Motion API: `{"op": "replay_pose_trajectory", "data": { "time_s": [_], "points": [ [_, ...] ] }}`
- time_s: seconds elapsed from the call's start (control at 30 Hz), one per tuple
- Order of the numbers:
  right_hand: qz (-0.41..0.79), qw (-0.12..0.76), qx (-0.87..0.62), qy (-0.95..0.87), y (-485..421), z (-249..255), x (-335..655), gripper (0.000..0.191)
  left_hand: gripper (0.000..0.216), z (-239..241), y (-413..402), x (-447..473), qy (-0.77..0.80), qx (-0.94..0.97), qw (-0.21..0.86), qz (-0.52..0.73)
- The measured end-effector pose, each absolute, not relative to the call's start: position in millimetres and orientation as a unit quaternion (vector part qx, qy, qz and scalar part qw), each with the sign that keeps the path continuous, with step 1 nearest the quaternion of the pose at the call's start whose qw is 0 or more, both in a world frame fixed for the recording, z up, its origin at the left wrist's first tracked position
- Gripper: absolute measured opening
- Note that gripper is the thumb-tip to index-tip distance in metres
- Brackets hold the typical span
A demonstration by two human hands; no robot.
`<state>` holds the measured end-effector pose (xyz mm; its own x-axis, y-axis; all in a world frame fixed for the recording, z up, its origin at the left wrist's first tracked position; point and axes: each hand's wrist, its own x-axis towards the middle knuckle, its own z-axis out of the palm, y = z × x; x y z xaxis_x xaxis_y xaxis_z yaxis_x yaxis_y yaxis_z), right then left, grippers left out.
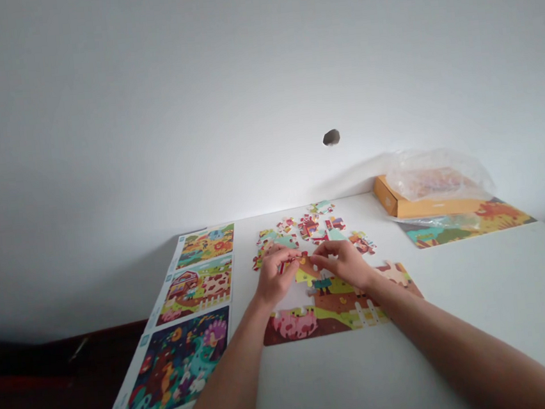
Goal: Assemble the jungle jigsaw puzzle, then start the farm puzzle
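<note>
A partly assembled farm jigsaw [341, 313] lies on the white table [457, 315] in front of me, with pink pigs and a white fence along its lower edge. My left hand [275, 275] and my right hand [343, 263] meet over its upper edge. Both pinch a small yellow-orange puzzle piece [305, 265] between their fingertips, right at the open gap in the picture. Several loose pieces [310, 226] lie scattered just beyond my hands.
A long reference sheet [187, 322] with three colourful pictures lies along the table's left edge. At the back right stands an orange box [422, 206] under a clear plastic bag [436, 172], on another printed sheet [467, 224]. A white wall with a dark hole [331, 138] rises behind.
</note>
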<state>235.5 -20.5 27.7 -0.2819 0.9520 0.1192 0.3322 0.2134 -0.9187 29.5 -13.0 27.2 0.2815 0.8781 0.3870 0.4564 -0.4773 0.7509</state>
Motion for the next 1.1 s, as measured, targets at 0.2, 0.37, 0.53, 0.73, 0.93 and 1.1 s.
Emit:
{"op": "replay_pose_trajectory", "data": {
  "time_s": [0.2, 0.37, 0.53, 0.73, 0.93, 1.1],
  "points": [
    [0.370, 0.287, -0.453, -0.758, -24, 26, 233, 0.024, 0.026, 30, -14, 26, 0.421, 0.804, 0.249, 0.338],
    [0.256, 0.253, -0.438, -0.824, -28, 23, 230, 0.022, 0.025, 32, -17, 24, 0.403, 0.846, 0.226, 0.266],
    [0.226, 0.273, -0.445, -0.822, -26, 20, 231, 0.021, 0.019, 30, -18, 24, 0.419, 0.852, 0.201, 0.241],
    [0.255, 0.315, -0.468, -0.786, -21, 17, 234, 0.023, 0.016, 28, -18, 24, 0.436, 0.847, 0.191, 0.236],
    [0.248, 0.318, -0.470, -0.785, -21, 15, 233, 0.022, 0.013, 30, -19, 25, 0.442, 0.847, 0.183, 0.233],
    [0.249, 0.317, -0.471, -0.785, -22, 17, 232, 0.019, 0.014, 30, -19, 24, 0.442, 0.847, 0.188, 0.229]
  ]
}}
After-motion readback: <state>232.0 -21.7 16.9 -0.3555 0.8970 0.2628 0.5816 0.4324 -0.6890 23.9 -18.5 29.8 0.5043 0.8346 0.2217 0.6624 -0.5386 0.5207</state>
